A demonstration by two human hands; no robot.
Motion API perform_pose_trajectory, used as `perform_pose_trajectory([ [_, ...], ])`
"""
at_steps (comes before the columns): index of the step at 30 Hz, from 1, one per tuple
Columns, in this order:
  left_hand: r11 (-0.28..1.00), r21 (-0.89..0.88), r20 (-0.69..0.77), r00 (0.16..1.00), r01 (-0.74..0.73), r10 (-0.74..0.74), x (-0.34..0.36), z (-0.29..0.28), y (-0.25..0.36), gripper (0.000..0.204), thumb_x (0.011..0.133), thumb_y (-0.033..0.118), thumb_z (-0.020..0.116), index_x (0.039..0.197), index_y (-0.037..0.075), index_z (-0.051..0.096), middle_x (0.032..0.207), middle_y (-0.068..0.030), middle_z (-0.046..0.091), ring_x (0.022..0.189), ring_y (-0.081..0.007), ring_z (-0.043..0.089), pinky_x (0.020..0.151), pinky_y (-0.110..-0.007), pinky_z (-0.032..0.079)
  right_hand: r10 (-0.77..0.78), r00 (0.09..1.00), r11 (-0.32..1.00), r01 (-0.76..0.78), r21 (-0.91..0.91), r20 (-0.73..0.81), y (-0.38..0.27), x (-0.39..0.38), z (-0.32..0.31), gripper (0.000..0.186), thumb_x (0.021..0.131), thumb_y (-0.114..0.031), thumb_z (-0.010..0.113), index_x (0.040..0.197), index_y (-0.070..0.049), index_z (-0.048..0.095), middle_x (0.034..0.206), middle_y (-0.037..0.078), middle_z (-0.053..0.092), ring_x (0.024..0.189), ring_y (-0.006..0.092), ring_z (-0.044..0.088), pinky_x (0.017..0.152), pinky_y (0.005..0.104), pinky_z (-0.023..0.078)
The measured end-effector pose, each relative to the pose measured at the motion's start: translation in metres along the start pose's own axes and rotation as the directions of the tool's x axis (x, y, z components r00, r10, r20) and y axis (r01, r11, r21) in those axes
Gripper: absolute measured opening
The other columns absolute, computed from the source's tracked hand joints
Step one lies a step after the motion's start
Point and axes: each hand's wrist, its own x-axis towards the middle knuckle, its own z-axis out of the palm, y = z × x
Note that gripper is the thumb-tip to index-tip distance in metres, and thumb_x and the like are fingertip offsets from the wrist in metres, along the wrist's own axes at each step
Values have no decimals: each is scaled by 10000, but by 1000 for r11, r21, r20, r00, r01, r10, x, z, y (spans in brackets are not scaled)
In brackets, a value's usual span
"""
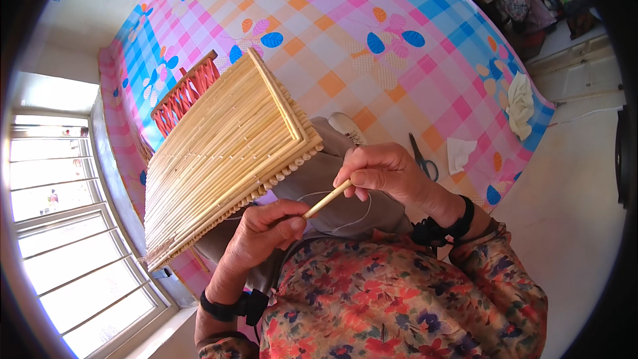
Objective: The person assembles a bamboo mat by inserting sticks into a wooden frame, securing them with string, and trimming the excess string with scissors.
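My left hand [269, 229] and my right hand [375, 173] pinch opposite ends of a short pale cane stick [327, 199], held at a slant above my lap. A thin pale cord [363, 219] loops below it. Left of my hands, a slatted panel of bound cane sticks [219, 149] rests tilted over my grey-clad legs, with rolled ends along its edge and a narrow strip along its right side. Behind the panel stands a red woven piece with a wooden top bar [183, 93], partly hidden by it.
A checked floral sheet [438, 60] lies under me, with dark scissors [422, 159], a white paper scrap [460, 153] and a crumpled cream cloth [518, 106] to the right. A barred window [73, 226] is at left. Dark shelving with mixed items [518, 6] stands at top right.
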Motion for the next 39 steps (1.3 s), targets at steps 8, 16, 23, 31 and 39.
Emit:
perform_pose_trajectory([
  [8, 998, 53, -70, 997, 16, -12, -7, 11, 9, 212, 898, 31, 658, 1108, 2, 648, 849, 24, 610, 782, -30, 533, 695, -192, 449, 141, 986, 958, -159, 239, 91, -3, -2, -1, 222, 990, -155, 519, 1062, -2, 664, 844, 63, 663, 686, 77, 585, 667, 211, 470],
  [16, 948, 290, -175, 967, -128, 184, -26, 15, 8, 154, 880, 36, 670, 1028, 5, 639, 857, -8, 612, 763, -49, 532, 680, -223, 454, 151, 982, 969, -169, 178, 109, -11, 6, 7, 193, 967, -120, 557, 1062, 15, 656, 883, 59, 657, 731, 99, 599, 678, 234, 478],
  [23, 682, 688, -185, 848, -249, 496, -31, 21, -16, 161, 845, 77, 679, 990, 15, 649, 809, -125, 604, 704, -299, 602, 637, -353, 492, -99, 957, 605, 276, -747, 274, -18, 9, 18, 145, 827, -57, 703, 968, -47, 671, 814, 89, 590, 696, 225, 593, 622, 319, 484],
  [31, 283, 936, -60, 700, -208, 712, -44, 18, -27, 191, 768, 54, 644, 955, 44, 607, 751, -63, 532, 678, -253, 573, 601, -353, 488, -206, 891, 338, 454, -825, 405, -20, 19, 44, 219, 727, -26, 759, 918, -51, 655, 786, 87, 555, 719, 272, 570, 607, 366, 460],
  [39, 228, 960, -84, 606, -164, 791, -61, 0, -29, 197, 772, 87, 623, 963, 45, 595, 798, -50, 531, 756, -214, 569, 661, -334, 470, -211, 847, 179, 525, -832, 488, -27, 33, 68, 257, 714, -16, 744, 942, -58, 634, 804, 86, 552, 734, 277, 570, 623, 374, 473],
])
